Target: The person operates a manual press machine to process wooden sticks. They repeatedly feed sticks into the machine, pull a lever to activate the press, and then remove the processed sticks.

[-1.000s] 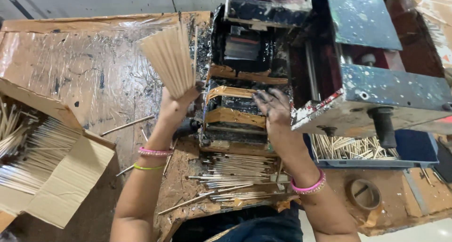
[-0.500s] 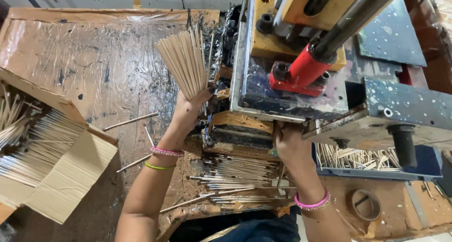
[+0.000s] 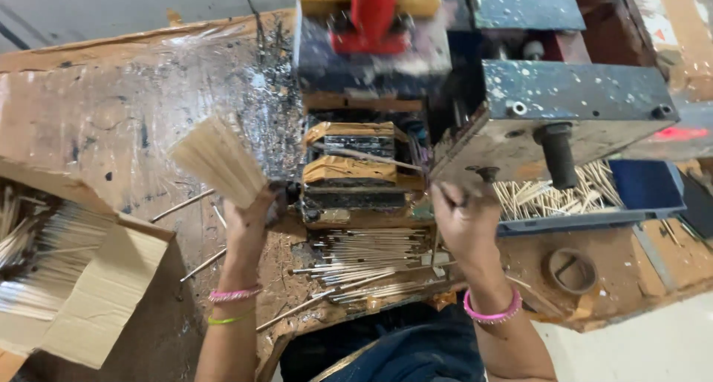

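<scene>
My left hand [image 3: 249,218] grips a fanned bundle of thin bare sticks [image 3: 215,159], held up to the left of the machine [image 3: 371,107]. My right hand [image 3: 464,222] rests at the right side of the machine's taped feed block [image 3: 360,170], fingers curled; whether it holds anything I cannot tell. Below the feed block lies a heap of coated sticks [image 3: 368,259] on the bench front.
A cardboard box [image 3: 82,300] with many sticks stands at the left. A blue tray [image 3: 594,196] of bare sticks sits under the machine's right side. A tape roll [image 3: 570,270] lies on the bench. Loose sticks [image 3: 182,205] are scattered on the worn bench top [image 3: 111,114].
The view has shifted, and the machine now shows more from above. My left hand has tilted the stick bundle leftward and lower. My right hand stays by the feed block.
</scene>
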